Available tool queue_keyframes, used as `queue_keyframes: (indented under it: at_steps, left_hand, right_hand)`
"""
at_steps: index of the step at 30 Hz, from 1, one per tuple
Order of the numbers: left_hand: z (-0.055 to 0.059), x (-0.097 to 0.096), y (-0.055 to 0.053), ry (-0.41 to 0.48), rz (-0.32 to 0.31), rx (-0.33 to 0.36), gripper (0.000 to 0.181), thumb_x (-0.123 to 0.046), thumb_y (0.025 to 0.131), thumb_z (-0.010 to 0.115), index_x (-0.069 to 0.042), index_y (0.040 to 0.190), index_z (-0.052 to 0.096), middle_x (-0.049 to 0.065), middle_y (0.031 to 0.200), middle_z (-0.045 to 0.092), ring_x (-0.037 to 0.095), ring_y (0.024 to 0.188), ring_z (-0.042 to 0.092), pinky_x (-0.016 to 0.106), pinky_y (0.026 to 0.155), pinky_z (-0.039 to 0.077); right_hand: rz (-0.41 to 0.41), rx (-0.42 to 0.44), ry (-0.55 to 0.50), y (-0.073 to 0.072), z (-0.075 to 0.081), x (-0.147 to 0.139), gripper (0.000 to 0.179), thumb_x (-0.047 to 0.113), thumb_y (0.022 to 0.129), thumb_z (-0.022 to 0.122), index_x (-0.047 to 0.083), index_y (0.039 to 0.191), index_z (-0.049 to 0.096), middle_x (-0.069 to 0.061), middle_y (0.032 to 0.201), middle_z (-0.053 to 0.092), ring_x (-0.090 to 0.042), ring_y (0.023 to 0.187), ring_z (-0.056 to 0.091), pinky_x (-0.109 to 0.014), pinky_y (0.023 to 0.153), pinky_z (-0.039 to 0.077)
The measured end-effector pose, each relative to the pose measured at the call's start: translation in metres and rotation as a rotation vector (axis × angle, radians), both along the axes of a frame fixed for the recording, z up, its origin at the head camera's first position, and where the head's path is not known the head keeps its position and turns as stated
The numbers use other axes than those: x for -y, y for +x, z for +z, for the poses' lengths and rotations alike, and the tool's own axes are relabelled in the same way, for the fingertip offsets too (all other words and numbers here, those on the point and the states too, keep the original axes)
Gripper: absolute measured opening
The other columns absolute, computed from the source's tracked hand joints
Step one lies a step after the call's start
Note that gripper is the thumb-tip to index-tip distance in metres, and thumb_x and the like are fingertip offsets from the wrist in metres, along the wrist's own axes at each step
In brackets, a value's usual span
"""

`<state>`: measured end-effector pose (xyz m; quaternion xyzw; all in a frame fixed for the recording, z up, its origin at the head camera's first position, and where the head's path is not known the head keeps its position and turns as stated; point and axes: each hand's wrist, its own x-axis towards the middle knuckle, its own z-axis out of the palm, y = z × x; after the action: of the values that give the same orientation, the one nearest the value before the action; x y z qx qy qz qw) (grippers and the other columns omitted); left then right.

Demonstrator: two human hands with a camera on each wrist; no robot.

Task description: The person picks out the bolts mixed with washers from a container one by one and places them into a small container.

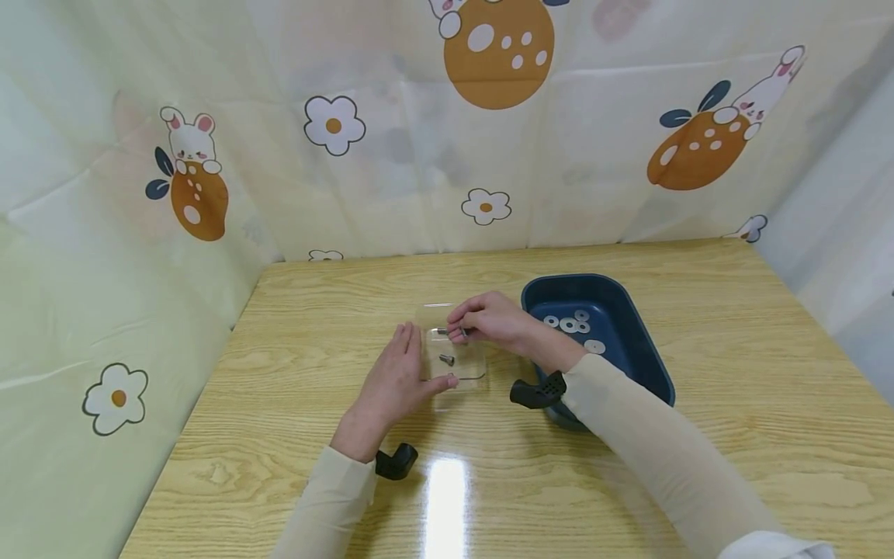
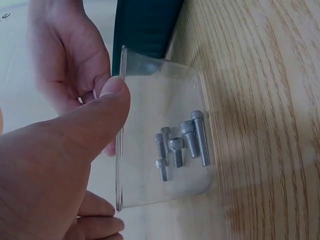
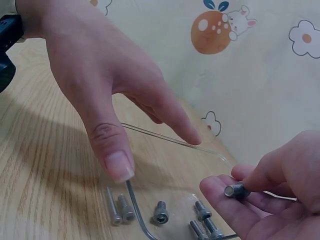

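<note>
A clear plastic box (image 1: 477, 371) stands on the table with several socket head screws (image 2: 176, 151) on its bottom. My left hand (image 1: 394, 380) braces the box at one corner, its straight fingers along the left side and its thumb (image 2: 114, 95) resting on the near rim. Over the far right part of the box is my right hand (image 1: 492, 318). It pinches a small metal screw (image 3: 236, 190) between thumb and fingers, above the box's rim in the right wrist view; part of this screw is hidden by the fingers.
To the right of the box stands a dark blue tray (image 1: 646, 349) holding several flat washers (image 1: 569, 325), partly covered by my right forearm. A printed curtain (image 1: 405, 186) hangs behind the wooden table (image 1: 265, 435). Each wrist carries a black camera mount (image 1: 538, 392).
</note>
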<state>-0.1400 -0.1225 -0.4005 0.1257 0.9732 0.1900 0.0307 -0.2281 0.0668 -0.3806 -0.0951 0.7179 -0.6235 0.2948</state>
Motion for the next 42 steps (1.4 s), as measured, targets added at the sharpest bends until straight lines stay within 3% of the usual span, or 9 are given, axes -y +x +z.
queue_keyframes:
  at_steps: [9, 19, 34, 42]
  left_hand:
    - [0.0, -0.002, 0.001, -0.018, 0.0, -0.011, 0.106, -0.059, 0.086, 0.068, 0.012, 0.152, 0.023, 0.031, 0.158, 0.026, 0.041, 0.15, 0.024, 0.048, 0.121, 0.028]
    - [0.001, -0.004, -0.001, -0.036, 0.005, -0.015, 0.106, -0.06, 0.086, 0.068, 0.012, 0.151, 0.025, 0.03, 0.158, 0.027, 0.04, 0.149, 0.025, 0.047, 0.122, 0.027]
    - [0.001, -0.003, 0.0, -0.035, 0.01, -0.004, 0.104, -0.059, 0.085, 0.069, 0.01, 0.151, 0.026, 0.028, 0.157, 0.03, 0.04, 0.149, 0.026, 0.047, 0.122, 0.028]
    - [0.0, -0.002, -0.001, -0.035, 0.009, -0.014, 0.102, -0.058, 0.085, 0.07, 0.01, 0.149, 0.029, 0.029, 0.156, 0.032, 0.041, 0.148, 0.027, 0.047, 0.121, 0.029]
  right_hand:
    - [0.042, -0.015, 0.012, 0.003, -0.004, 0.008, 0.035, -0.01, 0.097, 0.036, -0.02, 0.124, 0.056, -0.035, 0.123, 0.059, -0.019, 0.089, 0.066, -0.045, 0.101, 0.053]
    - [0.048, -0.006, 0.056, 0.001, -0.004, 0.011, 0.032, -0.005, 0.098, 0.042, -0.02, 0.121, 0.059, -0.035, 0.12, 0.061, -0.017, 0.084, 0.064, -0.045, 0.1, 0.053]
    - [0.071, -0.101, 0.166, 0.004, -0.006, 0.016, 0.032, -0.002, 0.096, 0.045, -0.015, 0.119, 0.063, -0.027, 0.123, 0.064, -0.018, 0.095, 0.067, -0.038, 0.095, 0.057]
    - [0.067, -0.087, 0.168, 0.005, -0.005, 0.017, 0.031, 0.0, 0.099, 0.045, -0.014, 0.121, 0.062, -0.028, 0.123, 0.064, -0.024, 0.1, 0.069, -0.042, 0.1, 0.054]
